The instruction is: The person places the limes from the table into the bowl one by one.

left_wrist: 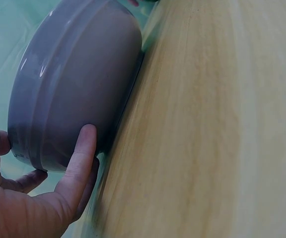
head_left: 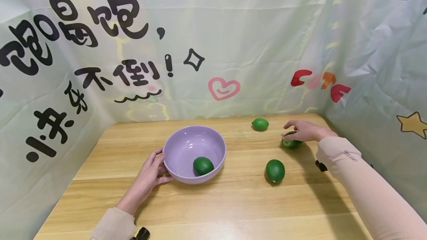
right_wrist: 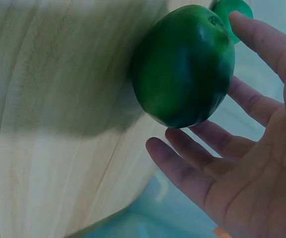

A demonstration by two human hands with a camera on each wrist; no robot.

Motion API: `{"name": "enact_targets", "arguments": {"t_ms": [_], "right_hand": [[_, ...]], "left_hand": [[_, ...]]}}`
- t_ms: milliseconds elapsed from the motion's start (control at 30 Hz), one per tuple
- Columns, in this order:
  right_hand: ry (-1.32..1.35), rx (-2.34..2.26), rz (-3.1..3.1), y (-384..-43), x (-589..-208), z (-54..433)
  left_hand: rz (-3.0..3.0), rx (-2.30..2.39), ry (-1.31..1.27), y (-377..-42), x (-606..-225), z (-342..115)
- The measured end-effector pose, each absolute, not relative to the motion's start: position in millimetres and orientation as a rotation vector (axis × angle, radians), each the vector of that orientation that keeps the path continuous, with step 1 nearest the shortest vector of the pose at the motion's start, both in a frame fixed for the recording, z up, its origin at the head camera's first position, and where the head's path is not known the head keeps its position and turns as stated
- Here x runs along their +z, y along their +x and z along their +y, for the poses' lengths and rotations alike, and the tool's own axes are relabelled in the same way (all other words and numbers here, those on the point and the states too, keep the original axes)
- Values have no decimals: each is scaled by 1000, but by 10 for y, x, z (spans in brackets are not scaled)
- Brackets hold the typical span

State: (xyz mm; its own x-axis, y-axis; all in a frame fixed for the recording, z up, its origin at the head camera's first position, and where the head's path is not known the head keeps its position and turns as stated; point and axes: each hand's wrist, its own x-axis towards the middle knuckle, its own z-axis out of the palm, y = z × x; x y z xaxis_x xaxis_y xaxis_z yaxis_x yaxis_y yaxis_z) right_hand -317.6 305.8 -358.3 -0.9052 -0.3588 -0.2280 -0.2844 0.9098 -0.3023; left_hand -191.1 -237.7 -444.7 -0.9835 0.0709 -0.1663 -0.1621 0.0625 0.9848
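Observation:
My left hand (head_left: 151, 169) rests against the left side of a lilac bowl (head_left: 176, 142), fingers spread along its outer wall in the left wrist view. One dark green oval fruit (head_left: 203, 166) lies inside it, near the front right. Over at the right, my right hand (head_left: 305, 130) reaches above another dark green oval fruit (right_wrist: 182, 69) on the table. Its fingers (right_wrist: 180, 171) spread around the fruit's far side, with the thumb apart from it. A third such fruit (head_left: 275, 171) lies nearer, and a smaller, brighter lime (head_left: 260, 124) sits farther back.
The wooden table (head_left: 233, 210) ends at a printed cloth (head_left: 260, 40) hanging behind it and along both sides. Black straps or devices show at the left wrist and the right wrist.

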Motion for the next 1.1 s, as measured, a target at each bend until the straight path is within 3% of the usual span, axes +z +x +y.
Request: {"name": "enact_targets", "arguments": {"t_ms": [1100], "right_hand": [[-475, -455, 2800, -3099, -3679, 3149]], "left_hand": [[2152, 2027, -97, -1927, -4435, -2383]]}}
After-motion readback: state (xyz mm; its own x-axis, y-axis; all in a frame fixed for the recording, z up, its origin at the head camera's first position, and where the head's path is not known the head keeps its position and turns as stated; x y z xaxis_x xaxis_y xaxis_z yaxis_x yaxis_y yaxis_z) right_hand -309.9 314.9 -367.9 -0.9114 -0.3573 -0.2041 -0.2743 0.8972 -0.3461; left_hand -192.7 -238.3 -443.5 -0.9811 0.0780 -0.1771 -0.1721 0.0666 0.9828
